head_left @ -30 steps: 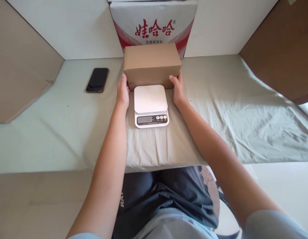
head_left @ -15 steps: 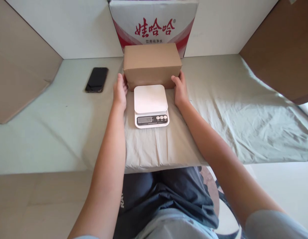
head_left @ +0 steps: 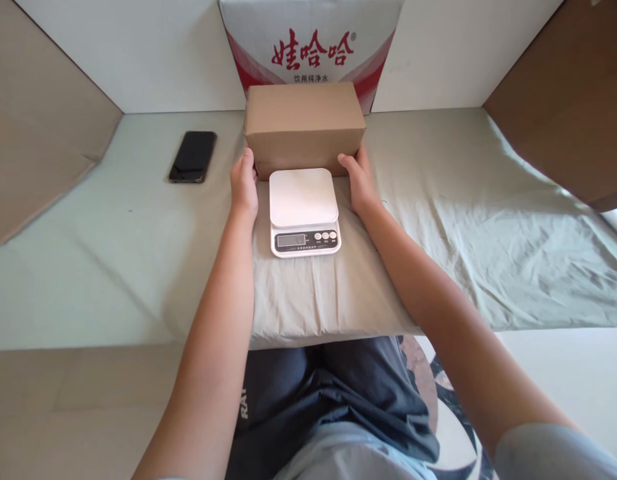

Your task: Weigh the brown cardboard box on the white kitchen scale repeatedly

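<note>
A plain brown cardboard box (head_left: 304,150) sits behind a white digital kitchen scale (head_left: 303,199), its front face close to the scale's back edge. My left hand (head_left: 244,183) is against the box's lower left end, thumb up near the corner, with the other fingers partly hidden at its side. At the opposite end, my right hand (head_left: 359,177) has its thumb on the front face while its fingers reach round the right side, mostly out of sight. The scale's platform is bare; its display is lit dimly and the digits are too faint to read.
A black smartphone (head_left: 193,157) lies left of the box on the pale green cloth (head_left: 138,267). Behind stands a larger white and red carton (head_left: 313,40) against the wall. Cardboard panels (head_left: 43,127) (head_left: 568,107) flank both sides.
My left hand has closed in on the box's left end, and its thumb now touches the corner. The right thumb has slid slightly inward on the front face. The view has shifted a little.
</note>
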{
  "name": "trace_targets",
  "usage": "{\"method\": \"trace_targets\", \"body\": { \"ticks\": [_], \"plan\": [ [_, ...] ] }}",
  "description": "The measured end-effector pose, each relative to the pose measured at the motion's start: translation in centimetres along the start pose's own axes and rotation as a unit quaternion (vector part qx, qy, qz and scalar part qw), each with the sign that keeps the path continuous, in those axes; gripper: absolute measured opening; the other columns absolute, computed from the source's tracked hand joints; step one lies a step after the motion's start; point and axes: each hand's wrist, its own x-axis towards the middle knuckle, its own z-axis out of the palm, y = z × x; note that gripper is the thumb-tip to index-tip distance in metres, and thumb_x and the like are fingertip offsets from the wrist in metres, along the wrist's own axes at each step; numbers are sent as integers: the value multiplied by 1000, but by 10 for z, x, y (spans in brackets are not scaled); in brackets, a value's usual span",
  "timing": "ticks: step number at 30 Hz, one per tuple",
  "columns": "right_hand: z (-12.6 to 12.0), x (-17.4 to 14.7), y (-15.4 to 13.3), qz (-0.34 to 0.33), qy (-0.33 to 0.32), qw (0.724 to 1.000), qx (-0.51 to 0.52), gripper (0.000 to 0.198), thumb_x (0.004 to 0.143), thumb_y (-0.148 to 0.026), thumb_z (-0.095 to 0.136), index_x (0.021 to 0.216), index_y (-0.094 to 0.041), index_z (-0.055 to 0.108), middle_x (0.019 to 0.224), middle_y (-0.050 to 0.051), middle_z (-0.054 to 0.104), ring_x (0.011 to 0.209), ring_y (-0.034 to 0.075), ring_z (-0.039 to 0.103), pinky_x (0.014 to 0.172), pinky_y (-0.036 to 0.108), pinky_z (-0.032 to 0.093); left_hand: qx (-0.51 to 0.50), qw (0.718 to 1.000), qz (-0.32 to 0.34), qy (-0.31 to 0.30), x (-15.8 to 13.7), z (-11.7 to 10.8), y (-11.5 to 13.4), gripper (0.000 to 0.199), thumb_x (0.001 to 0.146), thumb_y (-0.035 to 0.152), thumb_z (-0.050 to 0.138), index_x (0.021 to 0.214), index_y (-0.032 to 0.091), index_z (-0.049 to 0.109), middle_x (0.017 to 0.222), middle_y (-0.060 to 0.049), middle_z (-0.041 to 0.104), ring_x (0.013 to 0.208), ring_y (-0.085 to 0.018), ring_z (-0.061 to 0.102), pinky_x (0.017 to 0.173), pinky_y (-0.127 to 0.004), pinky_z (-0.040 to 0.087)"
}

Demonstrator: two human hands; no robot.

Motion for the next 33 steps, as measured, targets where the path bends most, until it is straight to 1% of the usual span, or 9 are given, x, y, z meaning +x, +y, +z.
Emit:
{"method": "trace_targets", "body": {
  "ticks": [5, 9, 12, 15, 18, 20, 24, 28, 33],
  "plan": [
    [3, -4, -26, -7, -23, 1000, -9, 94, 74, -94, 74, 151, -40, 66, 160, 2, 74, 172, 40, 48, 153, 61, 34, 21, 1000, 11, -15, -5, 2, 19, 79, 90, 99, 74, 119, 25, 73, 136, -1, 84, 162, -28, 56, 138, -51, 42],
    [3, -8, -69, -67, -18, 998, -8, 78, 81, -84, 74, 148, -47, 64, 169, -4, 66, 177, 35, 42, 155, 54, 33, 38, 994, 93, -41, -18, 4, 50, 78, 106, 92, 60, 133, 20, 74, 149, -5, 81, 165, -28, 56, 138, -52, 39],
    [-1, -19, -103, -111, -33, 993, -14, 60, 87, -62, 76, 144, -48, 65, 170, -7, 65, 173, 31, 48, 153, 50, 37, 24, 987, 151, -48, -35, 6, 75, 83, 101, 96, 64, 132, 21, 79, 152, -8, 79, 171, -36, 53, 139, -52, 42],
    [-8, -45, -119, -134, -37, 990, -23, 55, 95, -64, 71, 148, -48, 64, 166, -5, 66, 176, 32, 46, 153, 52, 38, 12, 984, 171, -38, -62, 1, 95, 84, 93, 98, 70, 133, 25, 83, 151, -8, 79, 169, -38, 56, 139, -50, 45],
    [-18, -79, -116, -127, -48, 990, -47, 76, 92, -81, 74, 158, -48, 60, 169, 0, 63, 177, 43, 44, 152, 63, 38, 39, 986, 158, -45, -95, -6, 104, 77, 92, 98, 70, 134, 35, 86, 154, -7, 79, 167, -37, 59, 139, -48, 48],
    [-24, -99, -108, -109, -49, 991, -55, 84, 91, -86, 73, 163, -48, 57, 172, 2, 60, 176, 47, 43, 149, 69, 41, 49, 988, 145, -36, -117, -8, 103, 80, 93, 98, 68, 135, 32, 87, 152, -10, 79, 165, -40, 61, 139, -52, 48],
    [-29, -121, -94, -98, -39, 993, -50, 92, 89, -90, 74, 168, -50, 52, 177, 2, 56, 178, 46, 41, 150, 67, 41, 67, 990, 124, -16, -148, -6, 92, 80, 98, 93, 65, 140, 28, 85, 153, -11, 80, 166, -41, 60, 141, -55, 46],
    [-28, -122, -88, -91, -43, 994, -35, 89, 89, -86, 77, 166, -48, 54, 176, 4, 57, 174, 44, 46, 150, 64, 41, 76, 992, 105, -16, -156, -6, 82, 79, 100, 92, 63, 139, 27, 85, 156, -13, 79, 167, -40, 59, 141, -52, 47],
    [-27, -120, -77, -79, -72, 994, -17, 101, 86, -88, 78, 172, -45, 45, 180, 4, 54, 180, 42, 37, 154, 65, 31, 104, 990, 94, -9, -151, -11, 77, 89, 99, 97, 58, 147, 25, 81, 158, -14, 78, 166, -40, 60, 139, -53, 49]
  ]
}}
